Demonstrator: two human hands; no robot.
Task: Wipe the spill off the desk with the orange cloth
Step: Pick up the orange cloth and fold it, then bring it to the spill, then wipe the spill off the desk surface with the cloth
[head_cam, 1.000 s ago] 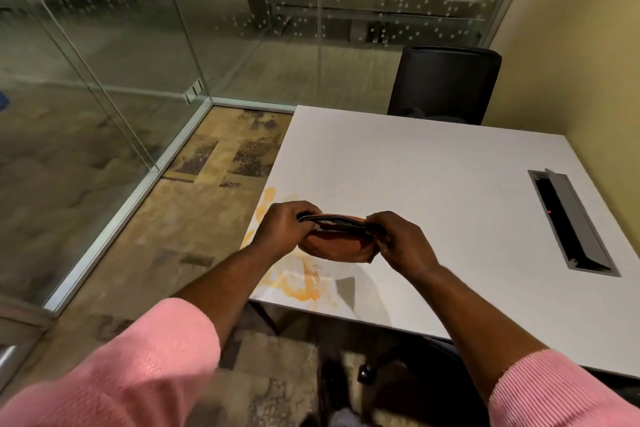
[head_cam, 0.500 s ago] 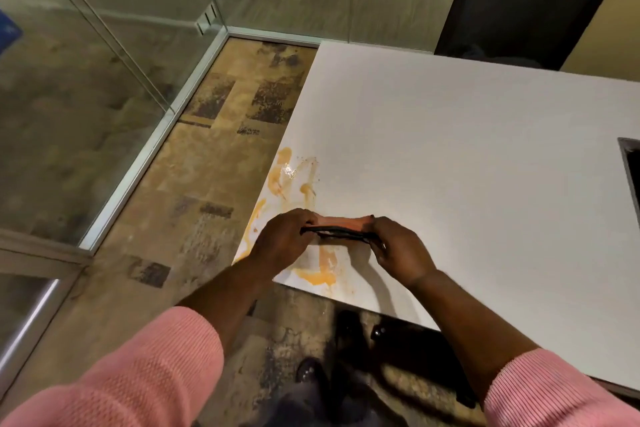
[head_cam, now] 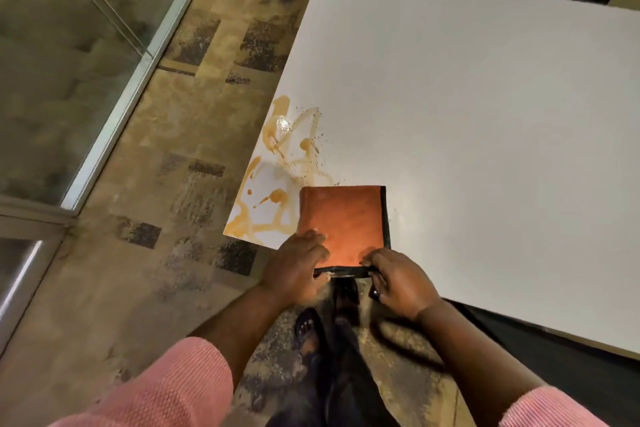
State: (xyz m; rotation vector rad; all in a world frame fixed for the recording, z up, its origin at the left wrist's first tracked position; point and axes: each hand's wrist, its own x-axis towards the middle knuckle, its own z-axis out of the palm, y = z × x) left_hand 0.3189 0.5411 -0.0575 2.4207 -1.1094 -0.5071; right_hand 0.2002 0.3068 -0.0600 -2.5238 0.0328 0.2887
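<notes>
Now both your hands pinch the orange cloth [head_cam: 343,222] at its near edge; the spill [head_cam: 277,163] lies left and beyond, nearer your left hand [head_cam: 296,270] than your right hand [head_cam: 398,282]

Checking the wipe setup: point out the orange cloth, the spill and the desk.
orange cloth [head_cam: 343,218]: head view, middle of its flat orange face.
spill [head_cam: 277,146]: head view, orange streak near the desk's left edge.
desk [head_cam: 485,114]: head view, bare white top.
</notes>
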